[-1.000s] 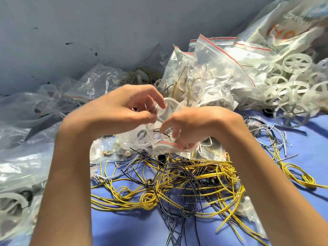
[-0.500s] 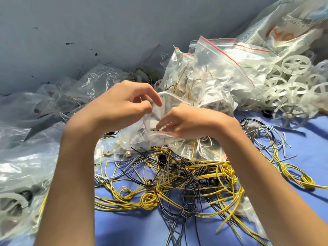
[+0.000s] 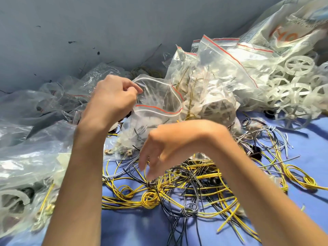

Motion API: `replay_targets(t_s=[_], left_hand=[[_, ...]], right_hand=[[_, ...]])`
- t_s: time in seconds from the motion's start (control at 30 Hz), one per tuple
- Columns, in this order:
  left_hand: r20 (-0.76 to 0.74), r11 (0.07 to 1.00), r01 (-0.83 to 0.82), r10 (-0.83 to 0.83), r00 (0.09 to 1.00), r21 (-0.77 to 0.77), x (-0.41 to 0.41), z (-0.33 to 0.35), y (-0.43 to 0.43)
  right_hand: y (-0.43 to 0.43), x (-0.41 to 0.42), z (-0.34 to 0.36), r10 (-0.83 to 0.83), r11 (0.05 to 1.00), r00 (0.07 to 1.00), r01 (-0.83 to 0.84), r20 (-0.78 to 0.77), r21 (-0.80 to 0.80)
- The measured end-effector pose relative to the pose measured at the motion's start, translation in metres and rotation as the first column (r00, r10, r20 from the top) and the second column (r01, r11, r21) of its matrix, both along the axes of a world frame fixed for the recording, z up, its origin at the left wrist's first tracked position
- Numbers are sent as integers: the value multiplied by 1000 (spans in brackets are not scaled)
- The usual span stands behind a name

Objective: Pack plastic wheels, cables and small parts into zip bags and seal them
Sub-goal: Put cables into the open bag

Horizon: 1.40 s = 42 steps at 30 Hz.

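Right hand (image 3: 170, 148) dropped below zip bag (image 3: 156, 102); left hand (image 3: 113, 98) fingers (image 3: 137, 88) pinch rim.

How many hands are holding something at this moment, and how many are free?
Holding: 1, the left hand pinching the open zip bag.
Free: 1, the right hand, fingers loose over the cables.
Total: 2 hands.

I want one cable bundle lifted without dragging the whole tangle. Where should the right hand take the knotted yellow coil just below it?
Pinch the yellow coil at its knotted wrap, coming straight down with the right hand. The wrap is its one compact, raised lump. Its long strands interlace with grey and black cables, so pulling an end would probably drag those along.
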<state>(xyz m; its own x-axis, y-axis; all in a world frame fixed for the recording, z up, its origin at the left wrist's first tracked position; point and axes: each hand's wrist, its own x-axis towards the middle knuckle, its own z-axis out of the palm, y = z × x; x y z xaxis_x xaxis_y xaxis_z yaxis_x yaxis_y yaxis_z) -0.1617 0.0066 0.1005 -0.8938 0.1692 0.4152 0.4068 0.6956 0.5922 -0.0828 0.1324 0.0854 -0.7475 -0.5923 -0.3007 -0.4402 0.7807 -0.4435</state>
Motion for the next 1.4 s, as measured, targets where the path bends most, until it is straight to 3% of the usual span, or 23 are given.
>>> replay_targets(t_s=[0.1,0.3,0.43,0.5,0.7,0.87,1.03,1.17,1.27,1.4], left_hand=[[7,1000,12,-12,1000,-6,0,0,0],[35,999,54,-53,998,-8,-1,-1,-2],[34,997,82,-82,996,-8,1,-1,-3],[32,996,92,-92,995,-6,1,0,-4],[61,987,157,-154,986,-39,0,1,-6],[147,918,382,-365,919,-107,7,5,-7],[192,865,502,-491,850,-9,15,12,-7],[123,903,430,-424,897,-27,12,10,-8],[63,933,358,-358,932,9,9,10,-9],[97,889,453,-458,884,70,12,11,-12]], right_hand=[[-22,-2,-18,128,965,989,-108,-69,239],[-48,3,-41,156,921,973,-80,-172,381],[-49,3,-39,184,928,959,-97,-216,361],[-41,0,-31,200,946,950,-124,-239,300],[-8,-2,-6,-49,995,980,31,-194,-99],[2,-5,2,-135,974,968,90,-210,-209],[4,-6,4,-170,957,942,88,-288,-278],[6,-5,8,-211,890,949,89,-233,-447],[10,-3,13,-254,818,926,52,-278,-573],[17,-5,15,-278,700,934,38,-223,-713]])
